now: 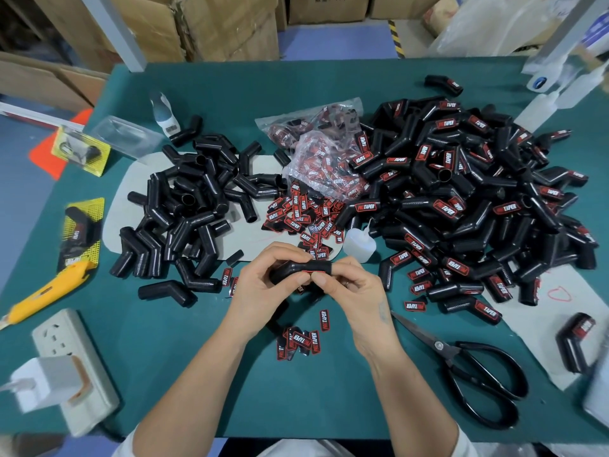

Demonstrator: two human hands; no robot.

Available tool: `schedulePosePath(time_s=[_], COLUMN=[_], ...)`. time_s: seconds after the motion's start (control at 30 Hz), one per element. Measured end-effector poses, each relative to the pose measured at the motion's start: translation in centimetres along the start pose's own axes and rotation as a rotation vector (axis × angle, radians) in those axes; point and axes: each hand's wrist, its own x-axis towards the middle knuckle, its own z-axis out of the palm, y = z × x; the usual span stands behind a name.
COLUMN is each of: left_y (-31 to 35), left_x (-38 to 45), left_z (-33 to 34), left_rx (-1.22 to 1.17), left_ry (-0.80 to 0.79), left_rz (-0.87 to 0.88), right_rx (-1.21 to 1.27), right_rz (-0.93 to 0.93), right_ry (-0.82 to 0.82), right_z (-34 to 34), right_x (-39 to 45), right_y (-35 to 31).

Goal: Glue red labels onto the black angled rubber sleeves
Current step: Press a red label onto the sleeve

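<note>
Both hands are working at the table's near centre: the left hand (pixel 263 285) is gripping a black angled sleeve (pixel 298 271) while the right hand (pixel 346 286) is pinching a red label (pixel 311 274) against it. Beyond, the unlabelled pile (pixel 188 206) at left is awaiting labels, while the larger labelled pile (pixel 468 199) at right is suggesting the job is past halfway.

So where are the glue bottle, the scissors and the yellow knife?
glue bottle (pixel 359 244), head view, on its clear body.
scissors (pixel 438 345), head view, on the pivot screw.
yellow knife (pixel 49 289), head view, on its yellow handle.

One camera sits on the person's head. It looks forward and down at the green table (pixel 204 374), close above both hands, and sees very wide.
</note>
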Motion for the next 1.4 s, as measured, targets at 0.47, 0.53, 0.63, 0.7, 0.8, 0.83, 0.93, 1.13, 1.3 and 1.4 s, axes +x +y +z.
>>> schedulePosePath(time_s=[0.47, 0.53, 0.63, 0.7, 0.8, 0.83, 0.93, 1.13, 1.3, 1.4], left_y=[-0.4, -0.4, -0.4, -0.4, -0.4, -0.4, -0.4, -0.4, -0.3, -0.1], left_x=[-0.1, -0.1, -0.2, -0.1, -0.1, -0.1, -0.1, -0.2, -0.2, -0.2], left_z=[-0.2, -0.2, -0.2, -0.3, -0.3, -0.3, -0.2, -0.1, -0.2, 0.0], left_rx=[-0.076, -0.093, -0.111, -0.105, -0.097, -0.095, -0.076, -0.056, -0.074, -0.086], left_ry=[-0.002, -0.007, -0.011, -0.010, -0.008, -0.006, 0.001, -0.003, 0.006, -0.007], left_rz=[-0.055, -0.054, -0.056, -0.066, -0.073, -0.075, -0.080, -0.075, -0.094, -0.110], right_rx=[0.019, 0.027, 0.030, 0.015, 0.000, -0.002, 0.004, 0.014, 0.018, 0.008], right_rz=[0.008, 0.006, 0.014, 0.014, 0.018, 0.018, 0.009, 0.000, -0.004, -0.001], right_ry=[0.008, 0.004, 0.002, -0.007, -0.016, -0.014, -0.010, -0.008, -0.020, -0.016], right_z=[0.1, 0.1, 0.1, 0.1, 0.1, 0.1, 0.2, 0.0, -0.1, -0.1], right_x=[-0.1, -0.1, 0.0, 0.0, -0.1, -0.1, 0.0, 0.1, 0.3, 0.3], right_y=[-0.1, 0.0, 0.0, 0.1, 0.2, 0.2, 0.4, 0.7, 0.9, 1.0])
